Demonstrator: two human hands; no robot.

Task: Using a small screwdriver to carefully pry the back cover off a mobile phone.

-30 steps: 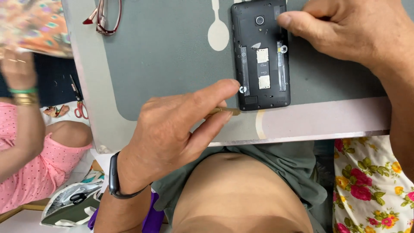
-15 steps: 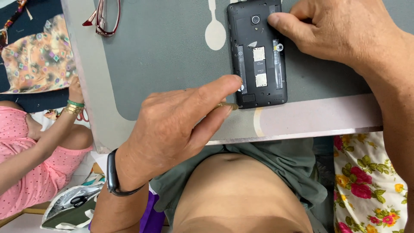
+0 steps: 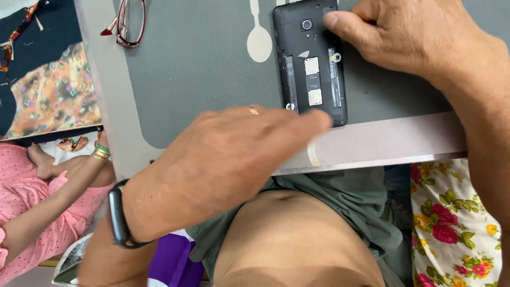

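A black phone [image 3: 311, 64] with its back cover off lies face down on the grey table mat [image 3: 202, 69], showing its camera lens and two pale card slots. My right hand [image 3: 414, 42] holds the phone's upper right edge, thumb pressed beside the lens. My left hand [image 3: 223, 159], wearing a black wristband [image 3: 119, 218], lies palm down with its fingertips touching the phone's lower left corner. Whatever is under those fingers is hidden.
Red-framed glasses [image 3: 129, 21] lie at the mat's far left. The pale table edge [image 3: 382, 141] runs just below the phone. Another person in pink [image 3: 32, 212] sits at the left beside a patterned cloth [image 3: 53, 95]. Floral fabric [image 3: 451, 223] shows at lower right.
My left hand has rolled palm down and slid right to the phone's lower corner; the thin tool seen under its fingers earlier is out of sight. The right hand kept its hold.
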